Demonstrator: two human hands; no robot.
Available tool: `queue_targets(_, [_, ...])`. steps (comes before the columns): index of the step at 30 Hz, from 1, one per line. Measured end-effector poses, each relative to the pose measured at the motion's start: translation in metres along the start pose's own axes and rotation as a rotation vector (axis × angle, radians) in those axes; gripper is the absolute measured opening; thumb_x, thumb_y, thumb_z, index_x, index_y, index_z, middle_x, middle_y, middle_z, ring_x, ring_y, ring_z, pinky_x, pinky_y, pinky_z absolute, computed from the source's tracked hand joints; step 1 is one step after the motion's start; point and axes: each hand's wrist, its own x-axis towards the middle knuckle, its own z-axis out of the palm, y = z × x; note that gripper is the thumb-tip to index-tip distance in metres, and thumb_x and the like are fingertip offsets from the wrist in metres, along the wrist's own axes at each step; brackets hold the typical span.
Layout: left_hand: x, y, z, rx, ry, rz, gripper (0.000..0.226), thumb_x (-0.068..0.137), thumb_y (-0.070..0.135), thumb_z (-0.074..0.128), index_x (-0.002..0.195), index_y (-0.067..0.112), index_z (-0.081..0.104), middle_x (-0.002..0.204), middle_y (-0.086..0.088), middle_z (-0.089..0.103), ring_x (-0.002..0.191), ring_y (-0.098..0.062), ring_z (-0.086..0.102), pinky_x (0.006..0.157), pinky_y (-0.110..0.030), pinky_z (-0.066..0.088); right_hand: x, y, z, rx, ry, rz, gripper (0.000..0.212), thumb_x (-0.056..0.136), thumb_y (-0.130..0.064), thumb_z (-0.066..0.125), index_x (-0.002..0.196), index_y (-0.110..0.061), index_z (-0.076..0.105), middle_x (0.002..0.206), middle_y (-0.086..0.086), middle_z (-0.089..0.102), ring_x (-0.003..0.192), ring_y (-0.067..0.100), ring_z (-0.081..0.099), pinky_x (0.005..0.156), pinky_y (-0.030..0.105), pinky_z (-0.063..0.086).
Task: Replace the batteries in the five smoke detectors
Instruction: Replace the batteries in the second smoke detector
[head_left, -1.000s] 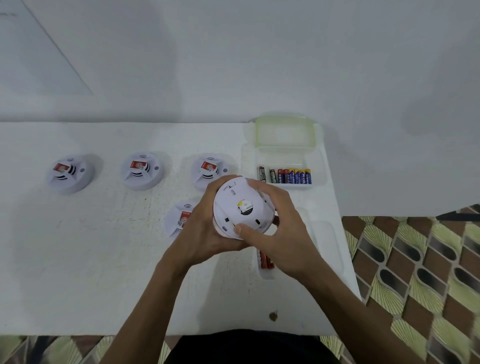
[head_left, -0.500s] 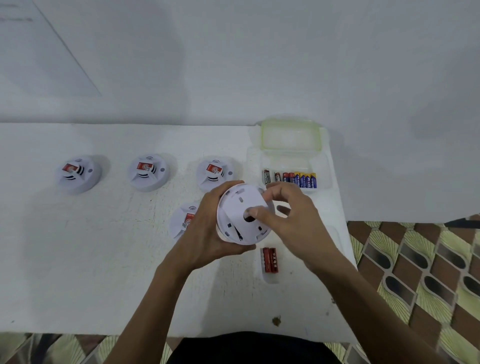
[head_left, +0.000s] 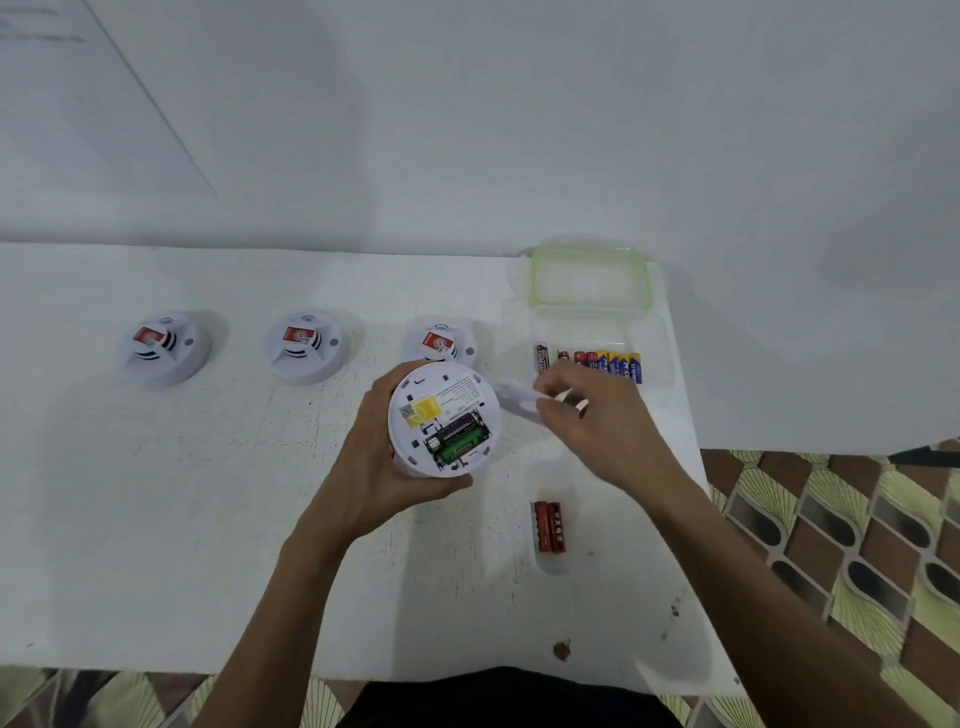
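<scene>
We held the smoke detector (head_left: 444, 418) upside down above the white table (head_left: 156, 519), its flat back turned up toward us and its open battery bay (head_left: 458, 438) running lengthwise from about seven o'clock to one o'clock, green board showing and no cells in it. A yellow sticker (head_left: 422, 410) sat at the bay's ten o'clock. Our left hand (head_left: 382, 462) wrapped the rim from the nine o'clock side, thumb under the near edge, fingers curled firmly round the body. Our right hand (head_left: 597, 426), at the detector's three o'clock, pinched a blurred white plastic piece (head_left: 517, 397), apparently the back cover, between thumb and fingertips, clear of the detector. Three more detectors (head_left: 165, 349) (head_left: 305, 345) (head_left: 441, 343) lay face up in a row at eleven to twelve o'clock. At one o'clock the clear plastic box (head_left: 657, 343) held a row of AA batteries (head_left: 592, 364), standing side by side, red and blue-and-yellow ones, with its green-edged lid (head_left: 589, 275) lying behind it. At five o'clock a small clear tray (head_left: 553, 566) held two red batteries (head_left: 549, 526) side by side, their long axes pointing from six to twelve.
</scene>
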Motion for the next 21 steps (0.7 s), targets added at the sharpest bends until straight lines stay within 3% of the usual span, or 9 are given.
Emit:
queue_targets(3, [0.002, 0.0, -0.002, 0.016, -0.004, -0.006, 0.08, 0.062, 0.079, 0.062, 0.13, 0.065, 0.022, 0.132, 0.046, 0.032, 0.126, 0.011, 0.036, 0.106, -0.009, 0.029, 0.002, 0.011, 0.018, -0.297, -0.02, -0.106, 0.01, 0.089, -0.016, 0.06, 0.087, -0.02, 0.068, 0.082, -0.006, 0.067, 0.077, 0.016, 0.06, 0.064, 0.034, 0.05])
queue_targets(6, [0.003, 0.001, 0.003, 0.049, -0.004, 0.006, 0.08, 0.063, 0.08, 0.058, 0.13, 0.067, 0.018, 0.132, 0.049, 0.028, 0.125, 0.017, 0.032, 0.108, -0.008, 0.025, 0.007, 0.016, 0.03, -0.502, -0.055, -0.167, 0.014, 0.092, -0.017, 0.055, 0.091, -0.017, 0.069, 0.086, -0.001, 0.066, 0.084, 0.021, 0.057, 0.059, 0.029, 0.041])
queue_targets(8, [0.004, 0.005, 0.005, 0.05, 0.011, 0.022, 0.081, 0.064, 0.076, 0.062, 0.131, 0.067, 0.016, 0.136, 0.04, 0.033, 0.126, 0.017, 0.031, 0.109, -0.019, 0.027, 0.011, 0.015, 0.032, -0.564, -0.082, -0.2, 0.017, 0.093, -0.018, 0.052, 0.092, -0.017, 0.069, 0.089, -0.001, 0.066, 0.086, 0.022, 0.057, 0.058, 0.028, 0.039])
queue_targets(12, [0.003, 0.015, 0.001, 0.032, -0.03, -0.071, 0.102, 0.052, 0.038, 0.091, 0.127, 0.061, 0.026, 0.133, 0.012, 0.049, 0.12, -0.009, 0.05, 0.097, -0.026, 0.044, 0.021, 0.014, 0.03, -0.556, -0.239, -0.141, 0.018, 0.093, -0.03, 0.059, 0.1, -0.024, 0.075, 0.099, -0.003, 0.068, 0.092, 0.019, 0.061, 0.065, 0.027, 0.041])
queue_targets(16, [0.004, 0.014, 0.002, 0.034, -0.041, -0.022, 0.101, 0.051, 0.036, 0.091, 0.124, 0.062, 0.027, 0.131, 0.01, 0.051, 0.118, -0.011, 0.052, 0.093, -0.021, 0.043, 0.024, 0.019, 0.039, -0.528, -0.331, -0.056, 0.021, 0.094, -0.026, 0.06, 0.109, -0.022, 0.074, 0.107, -0.001, 0.071, 0.094, 0.02, 0.063, 0.07, 0.026, 0.04])
queue_targets(18, [0.006, 0.01, 0.005, 0.038, -0.04, -0.029, 0.1, 0.053, 0.04, 0.09, 0.126, 0.061, 0.026, 0.132, 0.012, 0.05, 0.118, -0.008, 0.051, 0.094, -0.02, 0.042, 0.022, 0.02, 0.04, -0.484, -0.329, -0.045, 0.025, 0.095, -0.02, 0.054, 0.112, -0.02, 0.073, 0.106, 0.001, 0.072, 0.089, 0.021, 0.065, 0.07, 0.027, 0.046])
queue_targets(21, [0.011, 0.005, 0.01, 0.031, -0.009, 0.039, 0.083, 0.064, 0.071, 0.069, 0.13, 0.066, 0.021, 0.134, 0.039, 0.037, 0.125, 0.01, 0.039, 0.105, -0.016, 0.033, 0.013, 0.018, 0.031, -0.32, -0.209, -0.033, 0.023, 0.095, -0.017, 0.052, 0.106, -0.017, 0.073, 0.097, -0.001, 0.072, 0.083, 0.016, 0.065, 0.075, 0.031, 0.053])
